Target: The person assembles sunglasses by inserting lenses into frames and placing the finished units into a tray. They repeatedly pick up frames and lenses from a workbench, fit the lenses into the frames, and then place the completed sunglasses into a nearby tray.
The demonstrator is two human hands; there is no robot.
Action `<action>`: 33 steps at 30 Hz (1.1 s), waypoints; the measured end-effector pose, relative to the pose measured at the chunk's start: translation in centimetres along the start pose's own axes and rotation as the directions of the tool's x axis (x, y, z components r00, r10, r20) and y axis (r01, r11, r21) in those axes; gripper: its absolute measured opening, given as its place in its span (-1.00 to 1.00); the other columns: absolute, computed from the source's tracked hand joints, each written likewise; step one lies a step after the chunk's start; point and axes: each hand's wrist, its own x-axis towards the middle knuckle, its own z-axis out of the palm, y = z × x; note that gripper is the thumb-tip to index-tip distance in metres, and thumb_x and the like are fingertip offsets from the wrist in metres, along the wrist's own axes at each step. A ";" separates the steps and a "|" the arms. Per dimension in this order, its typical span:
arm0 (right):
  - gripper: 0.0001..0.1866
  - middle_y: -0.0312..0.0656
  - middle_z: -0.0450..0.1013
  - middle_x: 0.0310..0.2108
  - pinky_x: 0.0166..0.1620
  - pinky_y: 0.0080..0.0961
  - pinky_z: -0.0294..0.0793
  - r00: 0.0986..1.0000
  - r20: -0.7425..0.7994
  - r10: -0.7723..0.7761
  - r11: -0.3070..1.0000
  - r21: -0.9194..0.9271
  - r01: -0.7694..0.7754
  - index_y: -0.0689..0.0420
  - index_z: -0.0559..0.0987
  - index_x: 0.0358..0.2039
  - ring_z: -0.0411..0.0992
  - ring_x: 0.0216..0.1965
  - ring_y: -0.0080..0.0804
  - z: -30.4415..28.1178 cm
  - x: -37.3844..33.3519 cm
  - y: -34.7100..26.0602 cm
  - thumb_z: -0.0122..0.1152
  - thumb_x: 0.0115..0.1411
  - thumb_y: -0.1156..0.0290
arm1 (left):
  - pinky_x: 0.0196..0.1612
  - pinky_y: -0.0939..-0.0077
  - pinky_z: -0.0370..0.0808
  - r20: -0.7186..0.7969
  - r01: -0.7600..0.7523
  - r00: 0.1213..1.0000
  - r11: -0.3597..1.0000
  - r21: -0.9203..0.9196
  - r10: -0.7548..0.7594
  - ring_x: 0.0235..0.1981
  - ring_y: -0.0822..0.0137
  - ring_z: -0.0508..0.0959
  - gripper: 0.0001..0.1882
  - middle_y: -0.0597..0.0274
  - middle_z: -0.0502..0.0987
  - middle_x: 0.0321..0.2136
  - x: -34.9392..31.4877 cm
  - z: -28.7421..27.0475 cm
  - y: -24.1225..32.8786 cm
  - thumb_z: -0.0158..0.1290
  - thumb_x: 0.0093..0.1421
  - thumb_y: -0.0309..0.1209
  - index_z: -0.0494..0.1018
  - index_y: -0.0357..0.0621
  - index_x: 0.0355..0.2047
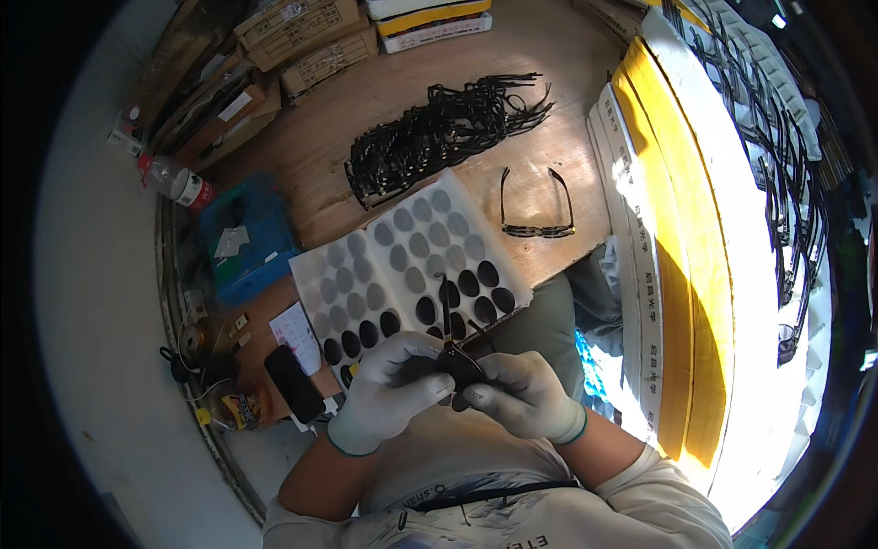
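Both of my hands wear pale gloves and hold one pair of dark glasses [460, 365] between them, close to my chest. My left hand [391, 389] grips the glasses from the left, fingers wrapped and thumb pressed in. From the right, my right hand [526, 395] pinches the other side of the frame. The temples point away from me over a white lens tray [366, 233]. Rows of round lenses lie in the tray, dark ones near me and paler grey ones beyond. Whether a loose lens is between my fingers, I cannot tell.
A row of black glasses frames [430, 137] lies behind the tray; single glasses [538, 231] rest at its right. At left are a blue box [245, 240], a bottle [178, 183] and a phone [294, 383]. Stacked white and yellow trays [672, 247] rise at right; cardboard boxes [302, 32] stand behind.
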 end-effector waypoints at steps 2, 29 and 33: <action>-0.86 -0.14 0.61 -0.34 -0.24 -0.48 0.55 0.999 0.050 0.003 1.000 0.010 -0.004 0.27 0.58 -0.12 0.56 -0.38 -0.41 0.5 0.3 -0.1 0.16 0.39 0.48 | -0.26 0.60 0.49 0.073 -0.019 0.997 0.999 0.037 0.016 -0.30 0.53 0.54 -0.84 0.22 0.56 -0.26 -0.9 -0.7 0.3 0.20 0.25 -0.62 0.52 -0.29 -0.16; -0.80 0.06 0.49 -0.51 -0.39 -0.22 0.49 1.000 -0.024 -0.008 0.907 -0.421 -0.003 0.27 0.53 -0.15 0.50 -0.50 0.08 2.5 1.6 -2.0 0.26 0.24 0.48 | -0.53 0.54 0.35 -0.148 -0.206 0.914 0.744 0.635 0.379 -0.60 0.51 0.42 -0.84 0.21 0.47 -0.54 -3.1 -0.2 -1.6 0.25 0.21 -0.55 0.44 -0.25 -0.38; -0.73 0.11 0.53 -0.43 -0.25 -0.13 0.54 0.992 0.104 0.065 0.876 -0.483 -0.007 0.31 0.52 -0.06 0.55 -0.36 0.13 1.0 2.7 -1.5 0.18 0.24 0.50 | -0.51 0.46 0.41 -0.065 -0.247 0.892 0.603 0.759 0.447 -0.59 0.37 0.48 -0.83 0.15 0.50 -0.52 -2.7 -0.4 -1.6 0.27 0.17 -0.57 0.45 -0.25 -0.38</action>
